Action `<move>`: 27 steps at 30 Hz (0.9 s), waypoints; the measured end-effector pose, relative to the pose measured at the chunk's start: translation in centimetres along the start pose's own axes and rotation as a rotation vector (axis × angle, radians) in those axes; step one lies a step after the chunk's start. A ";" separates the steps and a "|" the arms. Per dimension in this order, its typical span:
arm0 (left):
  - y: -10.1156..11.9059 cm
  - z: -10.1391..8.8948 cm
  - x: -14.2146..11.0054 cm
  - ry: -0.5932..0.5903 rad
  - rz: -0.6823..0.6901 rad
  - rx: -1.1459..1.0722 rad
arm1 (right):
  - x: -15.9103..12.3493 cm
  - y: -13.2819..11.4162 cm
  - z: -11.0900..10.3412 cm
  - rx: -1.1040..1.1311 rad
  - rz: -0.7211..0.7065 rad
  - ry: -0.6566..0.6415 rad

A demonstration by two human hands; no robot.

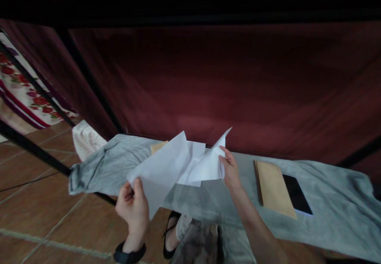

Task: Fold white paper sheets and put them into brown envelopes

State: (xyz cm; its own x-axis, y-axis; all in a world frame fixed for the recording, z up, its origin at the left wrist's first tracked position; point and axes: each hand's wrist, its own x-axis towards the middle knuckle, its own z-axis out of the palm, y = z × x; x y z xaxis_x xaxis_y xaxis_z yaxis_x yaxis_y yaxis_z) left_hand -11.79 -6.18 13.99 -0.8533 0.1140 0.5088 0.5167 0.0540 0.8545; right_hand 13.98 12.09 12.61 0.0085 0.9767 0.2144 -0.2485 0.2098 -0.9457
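Observation:
My left hand (133,204) pinches the near left corner of a white sheet of paper (162,170), holding it up at a slant over the bench's front edge. Between thumb and fingers of my right hand (229,165) is another part of white paper (210,164), bent with one corner sticking up. Whether both hands hold one folded sheet or separate sheets, I cannot tell. More white paper (197,149) shows behind and under these. A tan piece of paper or card (157,146) peeks out behind the left sheet.
Grey cloth (208,200) covers the long low bench. To the right lie a tan paper stack (274,186) and a dark flat tablet-like object (297,194). A dark red curtain (238,89) hangs behind. Black metal poles (86,73) frame the bench; striped cloth (86,139) is at left.

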 end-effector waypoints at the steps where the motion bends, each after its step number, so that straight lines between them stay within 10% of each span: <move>1: 0.0 -0.5 0.8 0.047 -0.018 -0.013 | 0.7 -0.5 0.8 0.006 -0.016 -0.015; 6: -0.6 -3.1 2.7 0.146 0.013 0.029 | 1.7 0.5 2.6 -0.043 -0.067 -0.075; 12: -2.3 -5.1 2.6 0.108 0.309 0.166 | -1.1 8.7 1.5 -0.238 0.065 -0.063; 22: 1.8 -0.9 -4.3 -0.613 1.008 0.160 | -3.0 13.4 2.5 -0.429 0.055 -0.099; 27: 1.9 1.4 -12.3 -1.018 1.138 0.217 | -5.7 11.4 -2.9 -0.511 -0.113 -0.072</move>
State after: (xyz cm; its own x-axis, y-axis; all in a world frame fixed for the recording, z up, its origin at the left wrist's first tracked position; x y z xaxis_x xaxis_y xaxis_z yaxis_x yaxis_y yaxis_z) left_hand -0.17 -6.07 9.23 0.3465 0.7950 0.4979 0.9167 -0.3996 0.0001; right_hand 13.88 9.04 -0.12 -0.0627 0.9450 0.3211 0.2540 0.3262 -0.9105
